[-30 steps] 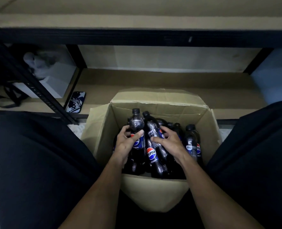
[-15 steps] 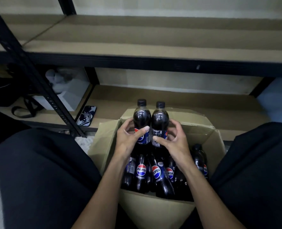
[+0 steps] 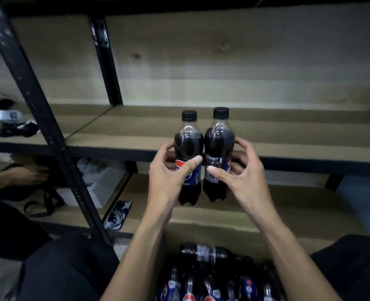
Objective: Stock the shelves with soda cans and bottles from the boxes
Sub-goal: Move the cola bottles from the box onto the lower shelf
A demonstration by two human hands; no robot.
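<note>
Two dark cola bottles with black caps are held upright side by side in front of the middle shelf's edge. My left hand (image 3: pixel 168 172) grips the left bottle (image 3: pixel 188 146) around its blue label. My right hand (image 3: pixel 238 172) grips the right bottle (image 3: pixel 217 144) the same way. The bottles' bases hang below the middle shelf board (image 3: pixel 288 131), above the lower shelf (image 3: pixel 244 209). Beneath my arms the cardboard box (image 3: pixel 173 240) holds several more cola bottles (image 3: pixel 203 253), some lying, some standing.
A black metal upright (image 3: pixel 49 135) slants down the left. A phone (image 3: pixel 117 216) lies on the lower shelf's left end, next to a white box (image 3: pixel 101 187) and a black strap. Another person's hand (image 3: pixel 25 174) shows at far left. My dark-trousered knees flank the box.
Both hands lifted the two bottles out of the box and raised them to the middle shelf's height. The view tilted upward, so the box sank to the frame's bottom.
</note>
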